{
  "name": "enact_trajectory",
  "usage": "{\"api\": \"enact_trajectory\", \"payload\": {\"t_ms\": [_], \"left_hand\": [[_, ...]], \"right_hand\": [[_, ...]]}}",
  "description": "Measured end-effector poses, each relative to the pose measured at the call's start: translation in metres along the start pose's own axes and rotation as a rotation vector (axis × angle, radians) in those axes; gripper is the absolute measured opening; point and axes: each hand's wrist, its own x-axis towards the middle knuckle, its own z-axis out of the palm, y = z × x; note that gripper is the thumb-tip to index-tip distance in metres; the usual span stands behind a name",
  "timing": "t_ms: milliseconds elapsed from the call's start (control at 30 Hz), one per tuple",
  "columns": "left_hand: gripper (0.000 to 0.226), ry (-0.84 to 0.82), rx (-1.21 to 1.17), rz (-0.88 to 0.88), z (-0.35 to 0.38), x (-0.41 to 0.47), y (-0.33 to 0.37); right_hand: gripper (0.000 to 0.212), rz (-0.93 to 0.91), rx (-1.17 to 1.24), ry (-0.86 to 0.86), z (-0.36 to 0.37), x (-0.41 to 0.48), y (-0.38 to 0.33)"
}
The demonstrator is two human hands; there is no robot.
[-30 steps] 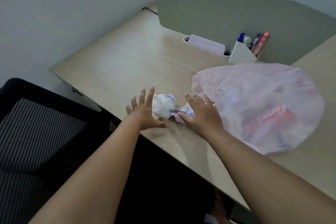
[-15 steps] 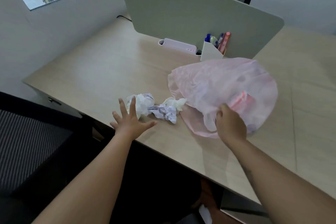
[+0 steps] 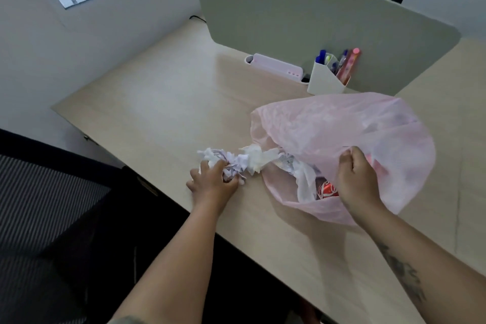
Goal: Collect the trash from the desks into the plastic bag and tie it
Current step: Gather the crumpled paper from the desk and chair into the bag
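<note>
A thin pink plastic bag (image 3: 342,123) lies on the pale wooden desk (image 3: 163,102), its mouth facing me. My right hand (image 3: 355,179) grips the upper edge of the mouth and holds it lifted. Inside I see white crumpled paper (image 3: 302,176) and a red drink can (image 3: 327,189). Several crumpled white paper wads (image 3: 236,160) lie on the desk just left of the mouth, the rightmost touching the bag's rim. My left hand (image 3: 213,181) is curled over the nearest wad, fingers closed on it.
A grey divider panel (image 3: 315,23) stands across the back of the desk. Against it sit a white pen holder (image 3: 326,79) with several pens and a flat white organiser (image 3: 276,68). A black mesh chair (image 3: 47,205) is at my left, by the desk's front edge.
My right hand went from pressing on the bag to pinching its rim and lifting the mouth wide. My left hand moved from hovering with spread fingers to closing on the paper wads.
</note>
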Motion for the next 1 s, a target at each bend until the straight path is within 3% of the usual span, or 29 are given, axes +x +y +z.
{"api": "enact_trajectory", "payload": {"t_ms": [100, 200, 267, 367, 467, 600, 667, 733, 800, 867, 933, 1000], "left_hand": [[0.035, -0.012, -0.152, 0.055, -0.005, 0.006, 0.015], [0.039, -0.028, -0.348, 0.277, -0.017, 0.012, 0.055], [0.046, -0.131, -0.447, 0.423, -0.019, 0.008, 0.092], [0.063, -0.417, -0.228, 0.525, -0.010, -0.008, 0.147], [0.072, -0.496, -0.064, 0.588, -0.008, -0.018, 0.174], [0.083, -0.417, -0.481, 0.663, -0.021, -0.008, 0.138], [0.075, -0.119, -0.543, 0.596, -0.015, -0.003, 0.111], [0.075, 0.138, -0.419, 0.341, 0.002, 0.006, 0.091], [0.072, 0.015, -0.379, 0.068, 0.015, 0.016, 0.081], [0.036, -0.214, -0.292, 0.103, 0.019, 0.021, 0.082], [0.008, -0.295, -0.268, 0.173, 0.016, 0.019, 0.095], [0.006, -0.232, -0.666, 0.066, 0.009, 0.012, 0.113]], "right_hand": [[0.027, 0.044, 0.026, 0.028, -0.005, 0.008, -0.005], [0.029, 0.062, 0.030, 0.084, -0.011, 0.019, -0.016], [0.028, 0.079, 0.052, 0.130, -0.014, 0.028, -0.022], [0.031, 0.118, 0.115, 0.183, -0.016, 0.033, -0.030], [0.032, 0.151, 0.161, 0.224, -0.021, 0.036, -0.034], [0.029, 0.191, 0.208, 0.281, -0.027, 0.040, -0.033], [0.029, 0.209, 0.223, 0.298, -0.026, 0.039, -0.031], [0.030, 0.228, 0.229, 0.301, -0.023, 0.036, -0.028], [0.032, 0.233, 0.231, 0.287, -0.019, 0.032, -0.026], [0.033, 0.242, 0.217, 0.285, -0.018, 0.028, -0.026], [0.033, 0.259, 0.218, 0.280, -0.020, 0.028, -0.028], [0.033, 0.266, 0.219, 0.274, -0.024, 0.029, -0.030]]}}
